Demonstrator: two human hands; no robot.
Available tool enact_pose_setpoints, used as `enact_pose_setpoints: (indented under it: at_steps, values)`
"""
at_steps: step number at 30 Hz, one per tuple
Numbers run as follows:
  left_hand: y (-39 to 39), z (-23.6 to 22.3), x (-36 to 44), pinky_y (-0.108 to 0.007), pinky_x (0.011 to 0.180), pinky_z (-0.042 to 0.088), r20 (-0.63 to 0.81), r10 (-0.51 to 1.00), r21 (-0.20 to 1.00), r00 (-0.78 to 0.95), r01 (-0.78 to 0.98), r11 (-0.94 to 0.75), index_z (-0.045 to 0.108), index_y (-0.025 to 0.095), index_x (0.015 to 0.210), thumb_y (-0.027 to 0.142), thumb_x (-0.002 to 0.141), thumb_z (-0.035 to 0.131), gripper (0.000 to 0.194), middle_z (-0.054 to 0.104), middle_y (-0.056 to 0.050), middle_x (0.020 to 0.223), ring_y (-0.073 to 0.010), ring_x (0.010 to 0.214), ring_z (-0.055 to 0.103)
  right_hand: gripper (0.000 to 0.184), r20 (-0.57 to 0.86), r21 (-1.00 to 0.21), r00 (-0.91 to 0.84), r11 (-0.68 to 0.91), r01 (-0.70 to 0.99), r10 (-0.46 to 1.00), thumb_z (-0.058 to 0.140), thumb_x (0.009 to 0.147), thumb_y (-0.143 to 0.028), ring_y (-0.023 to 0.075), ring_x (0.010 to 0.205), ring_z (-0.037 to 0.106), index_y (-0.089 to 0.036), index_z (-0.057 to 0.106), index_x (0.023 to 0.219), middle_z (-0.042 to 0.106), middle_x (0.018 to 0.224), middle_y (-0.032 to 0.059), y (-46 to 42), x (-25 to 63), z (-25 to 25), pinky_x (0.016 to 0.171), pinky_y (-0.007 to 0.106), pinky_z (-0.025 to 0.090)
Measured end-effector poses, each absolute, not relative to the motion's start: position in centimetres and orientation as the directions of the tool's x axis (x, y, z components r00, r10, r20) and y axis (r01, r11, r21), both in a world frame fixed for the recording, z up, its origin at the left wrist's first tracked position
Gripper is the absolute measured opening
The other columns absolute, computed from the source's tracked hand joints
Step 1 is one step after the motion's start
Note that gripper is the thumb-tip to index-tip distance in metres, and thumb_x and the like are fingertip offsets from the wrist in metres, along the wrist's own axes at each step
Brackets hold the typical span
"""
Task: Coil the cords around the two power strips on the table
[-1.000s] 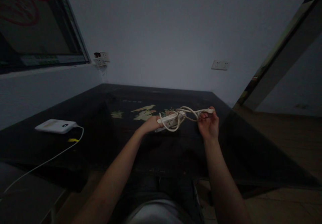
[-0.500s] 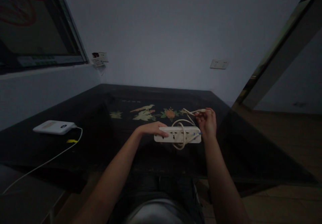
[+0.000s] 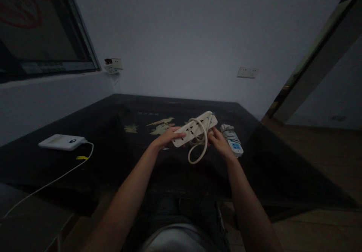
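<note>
A white power strip (image 3: 187, 130) is held up above the dark table (image 3: 175, 176), tilted with its right end higher. My left hand (image 3: 166, 137) grips its lower left end, thumb on the socket face. Round the strip runs its pale cord (image 3: 195, 163), hanging in a loop below. My right hand (image 3: 220, 143) is closed by the strip's right end, at the bunched cord; its fingertips are partly hidden behind the strip. Just right of that hand, a second power strip (image 3: 236, 147) lies with a greyish cord wound round it.
At the left of the table lies a white power bank (image 3: 60, 141) with a cable (image 3: 69, 172) running off the near edge. Beside the cable is a yellow scrap (image 3: 82, 157). Wall sockets (image 3: 248, 72) sit above the table's far edge; a window (image 3: 45, 29) is at left.
The power strip has turned face up, then tilted with its right end raised. My right hand has moved from the plug end, out at the right, in to the strip. The second strip now shows.
</note>
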State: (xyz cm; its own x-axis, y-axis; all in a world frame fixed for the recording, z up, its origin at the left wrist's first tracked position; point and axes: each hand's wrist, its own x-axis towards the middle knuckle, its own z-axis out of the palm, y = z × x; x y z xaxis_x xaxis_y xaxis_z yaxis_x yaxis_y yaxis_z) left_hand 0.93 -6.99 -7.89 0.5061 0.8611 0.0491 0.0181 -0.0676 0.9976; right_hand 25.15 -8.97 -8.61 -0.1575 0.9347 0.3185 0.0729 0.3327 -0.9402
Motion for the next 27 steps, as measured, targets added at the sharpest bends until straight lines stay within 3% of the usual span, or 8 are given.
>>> enact_pose_setpoints:
  at_steps: [5,11,15,21,27]
  values:
    - [-6.3,-8.1,0.9,-0.023,0.053,0.042,0.095,0.937,0.992,0.336,0.044,-0.117,0.065,0.011,0.093,0.044,0.069,0.069,0.041,0.067,-0.006,0.073,-0.014,0.058,0.061,0.023,0.264,-0.964,-0.357,0.259,-0.061,0.896,0.062,0.08,-0.036,0.009,0.054,0.047,-0.023,0.056,0.098,0.052,0.069,-0.0053,-10.1,24.8,-8.0,0.05,0.022,0.04]
    - [-5.2,-9.1,0.6,-0.024,0.054,0.042,0.115,0.98,0.959,0.16,0.238,-0.151,0.067,0.012,0.088,0.047,0.067,0.068,0.04,0.066,-0.005,0.073,-0.0165,0.063,0.06,0.034,0.258,-0.93,-0.404,0.113,-0.349,0.878,0.071,0.071,-0.037,0.0079,0.046,0.045,-0.022,0.054,0.097,0.051,0.062,-0.0065,-10.5,24.8,-7.7,0.04,0.02,0.036]
    - [-4.6,-9.7,0.6,-0.025,0.058,0.043,0.148,0.975,0.908,0.167,0.367,-0.201,0.068,0.013,0.088,0.047,0.067,0.066,0.04,0.066,-0.004,0.077,-0.0185,0.069,0.06,0.035,0.288,-0.864,-0.347,0.086,-0.496,0.893,0.072,0.068,-0.035,0.0078,0.045,0.044,-0.021,0.055,0.095,0.05,0.059,-0.0066,-10.6,25.0,-7.1,0.037,0.018,0.038]
    - [-4.9,-9.4,0.5,-0.024,0.062,0.043,0.201,0.956,0.822,0.215,0.494,-0.284,0.069,0.013,0.084,0.041,0.07,0.064,0.031,0.068,-0.004,0.08,-0.0195,0.076,0.059,0.027,0.316,-0.802,-0.138,0.186,-0.568,0.939,0.068,0.07,-0.033,0.0083,0.047,0.047,-0.021,0.059,0.092,0.053,0.059,-0.0056,-10.0,25.9,-6.7,0.036,0.017,0.038]
    - [-4.9,-9.1,0.4,-0.025,0.062,0.042,0.25,0.966,0.838,0.063,0.485,-0.248,0.068,0.013,0.087,0.044,0.072,0.06,0.035,0.068,-0.004,0.079,-0.0202,0.074,0.06,0.023,0.183,-0.814,-0.074,0.109,-0.571,0.98,0.071,0.073,-0.03,0.0087,0.057,0.058,-0.02,0.061,0.091,0.06,0.067,-0.0044,-9.4,26.5,-7.2,0.051,0.019,0.052]
